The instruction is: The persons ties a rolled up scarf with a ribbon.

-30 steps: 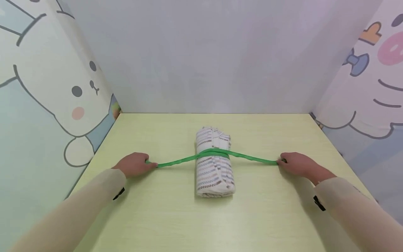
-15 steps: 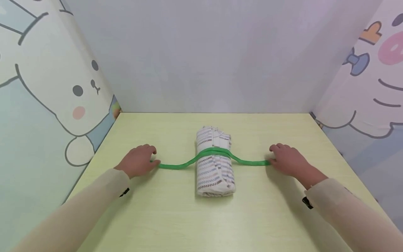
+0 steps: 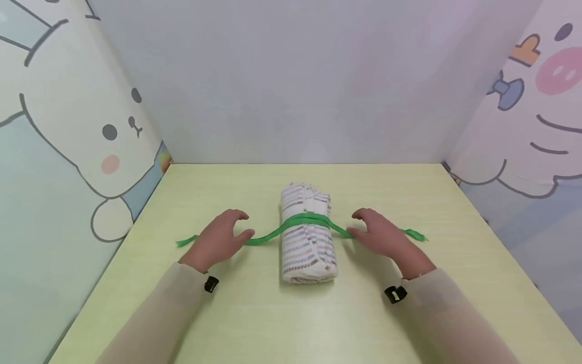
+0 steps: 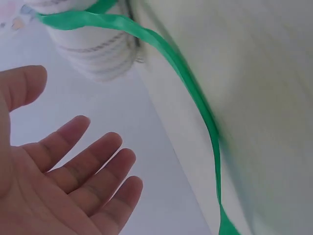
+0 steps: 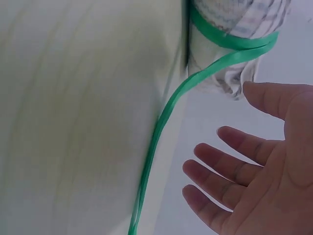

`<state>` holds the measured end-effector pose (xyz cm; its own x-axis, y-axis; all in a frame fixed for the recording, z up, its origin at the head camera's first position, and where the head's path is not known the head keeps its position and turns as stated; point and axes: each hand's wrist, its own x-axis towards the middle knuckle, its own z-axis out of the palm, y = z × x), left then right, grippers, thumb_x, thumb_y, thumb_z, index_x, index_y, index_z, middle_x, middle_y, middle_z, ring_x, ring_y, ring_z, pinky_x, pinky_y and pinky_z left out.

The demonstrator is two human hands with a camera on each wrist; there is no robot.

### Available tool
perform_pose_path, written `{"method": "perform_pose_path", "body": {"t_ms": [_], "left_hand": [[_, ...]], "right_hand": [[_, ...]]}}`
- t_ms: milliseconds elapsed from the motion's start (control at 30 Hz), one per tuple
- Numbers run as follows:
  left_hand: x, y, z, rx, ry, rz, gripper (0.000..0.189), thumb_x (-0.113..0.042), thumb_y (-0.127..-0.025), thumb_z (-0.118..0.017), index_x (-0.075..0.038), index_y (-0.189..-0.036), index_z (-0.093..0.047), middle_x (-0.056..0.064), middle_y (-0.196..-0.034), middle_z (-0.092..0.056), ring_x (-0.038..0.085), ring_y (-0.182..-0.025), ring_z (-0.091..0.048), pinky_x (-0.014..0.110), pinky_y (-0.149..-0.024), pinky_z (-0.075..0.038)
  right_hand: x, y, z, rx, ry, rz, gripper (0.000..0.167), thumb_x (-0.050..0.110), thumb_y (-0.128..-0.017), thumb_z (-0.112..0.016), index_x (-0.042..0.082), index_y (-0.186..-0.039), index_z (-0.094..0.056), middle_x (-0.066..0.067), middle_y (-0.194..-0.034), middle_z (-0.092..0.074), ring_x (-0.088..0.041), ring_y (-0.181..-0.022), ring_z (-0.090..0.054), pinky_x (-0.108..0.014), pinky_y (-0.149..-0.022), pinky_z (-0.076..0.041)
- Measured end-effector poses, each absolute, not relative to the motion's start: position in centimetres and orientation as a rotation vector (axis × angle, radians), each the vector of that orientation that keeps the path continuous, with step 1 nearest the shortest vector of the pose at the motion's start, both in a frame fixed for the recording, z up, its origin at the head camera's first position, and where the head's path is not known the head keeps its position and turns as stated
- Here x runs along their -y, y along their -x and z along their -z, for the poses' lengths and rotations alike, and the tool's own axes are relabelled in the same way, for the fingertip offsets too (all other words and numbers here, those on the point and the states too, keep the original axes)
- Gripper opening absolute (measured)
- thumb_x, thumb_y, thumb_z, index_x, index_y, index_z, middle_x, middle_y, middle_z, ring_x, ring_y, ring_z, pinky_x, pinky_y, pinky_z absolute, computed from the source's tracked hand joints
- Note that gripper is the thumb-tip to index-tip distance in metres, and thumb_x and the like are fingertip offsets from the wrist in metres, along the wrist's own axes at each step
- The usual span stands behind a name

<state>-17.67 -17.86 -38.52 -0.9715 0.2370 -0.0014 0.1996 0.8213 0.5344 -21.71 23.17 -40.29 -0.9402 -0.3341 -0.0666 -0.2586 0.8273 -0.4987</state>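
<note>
A rolled, striped white cloth (image 3: pixel 309 253) lies lengthwise in the middle of the table. Around its waist runs a green ribbon (image 3: pixel 305 218), crossed on top, with one tail out to each side. My left hand (image 3: pixel 219 240) hovers over the left tail; the left wrist view shows its palm bare and the fingers (image 4: pixel 105 156) spread apart from the ribbon (image 4: pixel 186 78). Over the right tail is my right hand (image 3: pixel 379 233), nearer the roll. In the right wrist view its fingers (image 5: pixel 225 183) are relaxed and hold nothing, beside the ribbon (image 5: pixel 168 107).
The pale yellow table (image 3: pixel 291 323) reaches back to a plain grey-white wall (image 3: pixel 291 86). Side panels with a cartoon rabbit (image 3: pixel 109 131) and a cartoon pig (image 3: pixel 536 101) flank it. A dark wrist device (image 3: pixel 395 294) shows at the right cuff.
Both hands have let go of the ribbon's ends and moved inward toward the cloth roll. The ribbon has slackened, and its frayed ends now lie outside the hands.
</note>
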Motion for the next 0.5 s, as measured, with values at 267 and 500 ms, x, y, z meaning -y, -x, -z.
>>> {"method": "perform_pose_path", "body": {"t_ms": [267,500], "left_hand": [[16.9,16.5,39.5,-2.842,-0.207,-1.077,0.059,-0.051,-0.102,-0.060,-0.011,-0.145,-0.053,0.009,-0.149,-0.051,0.032,-0.138,-0.047,0.055,-0.109,-0.041],[15.6,15.9,40.0,-2.793,-0.190,-1.196,0.053,-0.046,-0.102,-0.062,-0.011,-0.142,-0.057,0.007,-0.143,-0.056,0.033,-0.131,-0.053,0.052,-0.106,-0.044]], "right_hand": [[-21.0,20.7,41.8,-2.787,0.438,0.949,0.052,0.037,-0.104,-0.062,-0.001,-0.139,-0.054,-0.020,-0.141,-0.056,-0.041,-0.134,-0.049,-0.058,-0.107,-0.043],[-20.0,19.9,41.7,-2.764,0.386,1.069,0.040,0.032,-0.104,-0.064,0.001,-0.129,-0.061,-0.015,-0.123,-0.064,-0.034,-0.115,-0.059,-0.053,-0.096,-0.050]]}}
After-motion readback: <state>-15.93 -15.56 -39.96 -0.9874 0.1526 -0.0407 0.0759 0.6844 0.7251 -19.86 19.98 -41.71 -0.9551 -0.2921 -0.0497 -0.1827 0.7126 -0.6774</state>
